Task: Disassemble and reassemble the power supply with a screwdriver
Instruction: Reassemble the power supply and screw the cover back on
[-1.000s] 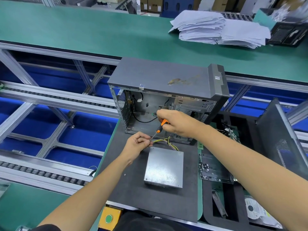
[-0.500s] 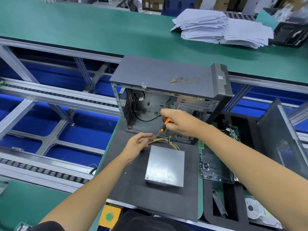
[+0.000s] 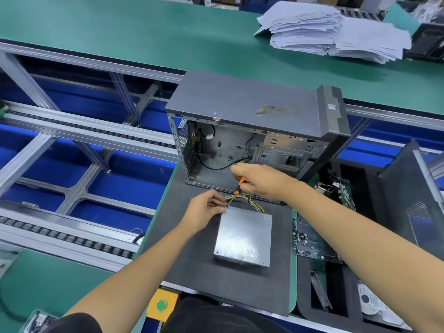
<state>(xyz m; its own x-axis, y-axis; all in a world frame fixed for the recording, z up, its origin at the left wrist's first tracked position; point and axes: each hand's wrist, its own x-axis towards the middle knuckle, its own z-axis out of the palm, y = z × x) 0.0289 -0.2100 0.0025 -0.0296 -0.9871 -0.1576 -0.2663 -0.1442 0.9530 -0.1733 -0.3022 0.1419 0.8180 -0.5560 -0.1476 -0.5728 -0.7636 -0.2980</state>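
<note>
At the power supply point(image 3: 242, 236) corner, right hand point(image 3: 262, 180) grips screwdriver point(image 3: 237, 188).

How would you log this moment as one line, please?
right hand: grips screwdriver | tip: far-left corner of power supply | left hand: pinches at tip | computer case: open behind

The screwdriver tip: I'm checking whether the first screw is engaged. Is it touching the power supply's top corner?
Touching. In the head view the screwdriver slants down from the right hand and its tip meets the power supply at its far left corner, beside the left hand.
</note>
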